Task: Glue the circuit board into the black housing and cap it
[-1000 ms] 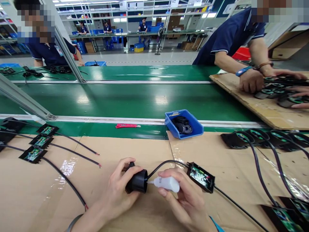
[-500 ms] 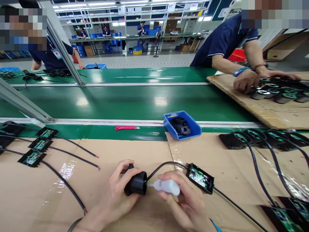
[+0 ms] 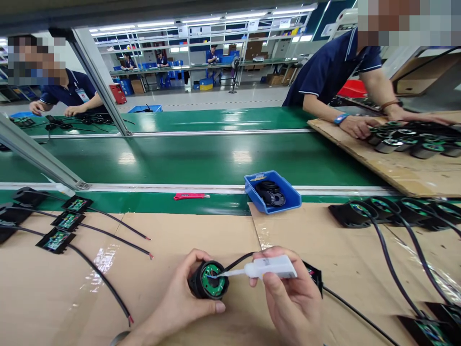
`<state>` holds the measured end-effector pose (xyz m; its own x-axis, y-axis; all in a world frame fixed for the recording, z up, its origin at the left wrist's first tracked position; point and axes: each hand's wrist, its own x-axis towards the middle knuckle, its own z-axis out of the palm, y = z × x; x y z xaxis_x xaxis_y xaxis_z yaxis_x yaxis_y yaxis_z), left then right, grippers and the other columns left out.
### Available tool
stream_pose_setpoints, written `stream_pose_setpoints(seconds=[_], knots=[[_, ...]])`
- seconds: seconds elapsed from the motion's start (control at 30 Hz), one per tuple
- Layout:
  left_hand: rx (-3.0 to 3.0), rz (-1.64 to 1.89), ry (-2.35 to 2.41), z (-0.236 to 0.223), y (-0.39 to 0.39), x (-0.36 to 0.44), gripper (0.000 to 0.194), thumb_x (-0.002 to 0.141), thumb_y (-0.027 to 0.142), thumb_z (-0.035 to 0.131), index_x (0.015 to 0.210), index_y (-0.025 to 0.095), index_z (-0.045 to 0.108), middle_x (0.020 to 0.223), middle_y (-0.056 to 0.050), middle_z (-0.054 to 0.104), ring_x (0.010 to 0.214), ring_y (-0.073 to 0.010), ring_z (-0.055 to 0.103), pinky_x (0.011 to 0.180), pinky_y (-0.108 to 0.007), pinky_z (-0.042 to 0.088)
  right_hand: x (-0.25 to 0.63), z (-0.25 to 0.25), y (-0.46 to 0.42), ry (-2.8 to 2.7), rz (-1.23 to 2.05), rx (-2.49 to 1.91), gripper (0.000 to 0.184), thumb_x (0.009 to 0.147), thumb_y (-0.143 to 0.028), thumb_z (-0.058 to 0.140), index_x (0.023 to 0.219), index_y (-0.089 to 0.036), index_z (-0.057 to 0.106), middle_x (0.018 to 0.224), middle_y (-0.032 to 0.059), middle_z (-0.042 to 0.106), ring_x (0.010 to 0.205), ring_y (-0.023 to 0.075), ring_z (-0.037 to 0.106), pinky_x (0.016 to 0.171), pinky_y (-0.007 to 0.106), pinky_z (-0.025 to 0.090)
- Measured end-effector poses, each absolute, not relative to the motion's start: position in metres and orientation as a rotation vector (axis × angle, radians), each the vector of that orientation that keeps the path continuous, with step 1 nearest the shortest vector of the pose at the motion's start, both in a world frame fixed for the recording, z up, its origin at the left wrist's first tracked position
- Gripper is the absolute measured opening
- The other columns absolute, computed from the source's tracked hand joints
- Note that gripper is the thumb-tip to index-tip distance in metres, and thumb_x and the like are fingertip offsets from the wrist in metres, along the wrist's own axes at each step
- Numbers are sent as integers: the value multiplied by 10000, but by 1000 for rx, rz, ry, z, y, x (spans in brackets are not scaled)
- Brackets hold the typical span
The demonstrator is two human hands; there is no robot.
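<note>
"What's lying around your fingers?"

"A green belt [image 3: 194, 161] is stretching beyond them, cut off at both sides. Brown cardboard [image 3: 158, 240] is spreading beneath my hands. One blue bin [image 3: 286, 205] is sitting ahead of my right fingers; its black rings [image 3: 277, 199] are overlapping, so I'm not managing a count."

"And farther to the sides?"

"Four black housings [image 3: 349, 214] are showing ahead and right of my fingers, the last running off the edge. Three open circuit boxes [image 3: 56, 240] are lying left of them."

"Anything in the way?"

"My right hand [image 3: 293, 295] is covering much of another circuit box [image 3: 315, 275] and part of the black cable [image 3: 239, 260]."

"What are you gripping?"

"My left hand [image 3: 175, 300] is clasping one round housing [image 3: 208, 282], green board [image 3: 217, 286] showing, its far side hidden. My right fingers are pinching one white bottle [image 3: 274, 266], its nozzle [image 3: 232, 273] reaching the housing's opening, the very tip hard to make out."
</note>
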<state>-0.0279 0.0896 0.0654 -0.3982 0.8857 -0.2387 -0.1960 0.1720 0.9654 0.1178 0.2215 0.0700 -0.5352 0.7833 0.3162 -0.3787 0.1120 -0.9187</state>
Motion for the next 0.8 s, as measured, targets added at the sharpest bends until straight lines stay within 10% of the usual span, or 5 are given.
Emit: stream_pose_setpoints(seconds=[0.8], knots=[[632, 1453, 1318, 58, 89, -18, 619, 486, 224, 948, 920, 182, 509, 960, -30, 661, 896, -172, 593, 764, -255, 424, 125, 69, 216, -2091, 986, -100, 377, 851, -145, 686, 1186, -256, 552, 991, 71, 706, 877, 209, 707, 746, 302, 610]])
